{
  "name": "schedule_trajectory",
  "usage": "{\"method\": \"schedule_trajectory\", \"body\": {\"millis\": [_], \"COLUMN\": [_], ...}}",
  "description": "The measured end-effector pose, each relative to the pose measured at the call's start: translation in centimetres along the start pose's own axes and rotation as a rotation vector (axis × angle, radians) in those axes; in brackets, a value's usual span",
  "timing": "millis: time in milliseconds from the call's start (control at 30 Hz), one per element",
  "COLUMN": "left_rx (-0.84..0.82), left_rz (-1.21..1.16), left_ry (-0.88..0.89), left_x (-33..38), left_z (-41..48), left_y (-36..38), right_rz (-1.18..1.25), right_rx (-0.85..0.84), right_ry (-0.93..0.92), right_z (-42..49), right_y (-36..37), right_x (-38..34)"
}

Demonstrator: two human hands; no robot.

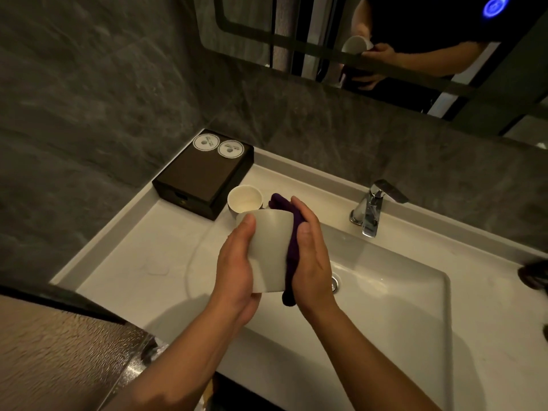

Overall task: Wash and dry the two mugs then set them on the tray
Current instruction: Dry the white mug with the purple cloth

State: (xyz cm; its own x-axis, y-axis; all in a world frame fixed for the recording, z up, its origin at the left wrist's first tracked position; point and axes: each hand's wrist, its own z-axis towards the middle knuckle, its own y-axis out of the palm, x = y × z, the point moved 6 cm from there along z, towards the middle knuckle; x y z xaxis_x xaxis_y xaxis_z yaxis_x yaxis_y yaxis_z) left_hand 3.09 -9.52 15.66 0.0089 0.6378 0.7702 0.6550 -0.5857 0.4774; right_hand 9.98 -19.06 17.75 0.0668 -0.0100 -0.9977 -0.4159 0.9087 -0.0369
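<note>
A bathroom: a white rectangular ceramic basin [400,321] sunk in a white vanity top [133,262], a chrome lever tap [372,209] at the basin's far edge, grey stone-look wall tiles [89,84], and a wall mirror [311,25] with a glowing blue round button [494,5].

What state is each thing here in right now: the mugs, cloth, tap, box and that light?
Held mug: tipped on its side, gripped by the left hand.
Purple cloth: pressed against that mug by the right hand.
Second mug: upright on the counter, looks empty.
Tap: off, no water running.
Dark box: closed.
Mirror button: lit blue.
</note>
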Motion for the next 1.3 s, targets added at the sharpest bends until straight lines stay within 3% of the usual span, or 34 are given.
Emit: {"method": "schedule_trajectory", "body": {"millis": [233, 400, 567, 700, 933, 1067, 1167, 1300], "left_rx": [-0.121, -0.025, 0.072, 0.177, 0.338, 0.405, 0.353, 0.18], "left_rz": [-0.058, 0.135, 0.351, 0.197, 0.034, -0.054, -0.046, -0.086], "left_ry": [-0.054, 0.007, 0.146, 0.131, 0.119, 0.118, 0.122, -0.002], "left_x": [-0.7, -0.7, 0.2, -0.1, -2.0, -1.5, -0.5, -0.3], "left_z": [0.6, 0.6, 0.6, 1.1, 0.4, 0.5, 1.3, 2.1], "left_y": [-0.7, -0.7, 0.4, -0.4, -0.8, -0.9, -0.8, -0.1], "right_rz": [-0.11, -0.169, -0.217, -0.251, 0.008, 0.077, 0.082, 0.183], "right_rx": [0.149, 0.279, 0.339, 0.344, 0.424, 0.339, 0.294, 0.251], "right_ry": [-0.041, 0.021, -0.104, -0.181, 0.004, 0.093, 0.144, 0.185], "right_z": [0.8, 2.6, 2.4, 1.0, -0.6, -1.2, -1.7, -0.9], "right_y": [-1.0, -2.8, -2.9, -1.7, -0.8, 0.1, 0.4, 0.3], "right_x": [0.4, 1.0, 0.0, -0.2, 1.0, 2.0, 2.7, 2.2]}}
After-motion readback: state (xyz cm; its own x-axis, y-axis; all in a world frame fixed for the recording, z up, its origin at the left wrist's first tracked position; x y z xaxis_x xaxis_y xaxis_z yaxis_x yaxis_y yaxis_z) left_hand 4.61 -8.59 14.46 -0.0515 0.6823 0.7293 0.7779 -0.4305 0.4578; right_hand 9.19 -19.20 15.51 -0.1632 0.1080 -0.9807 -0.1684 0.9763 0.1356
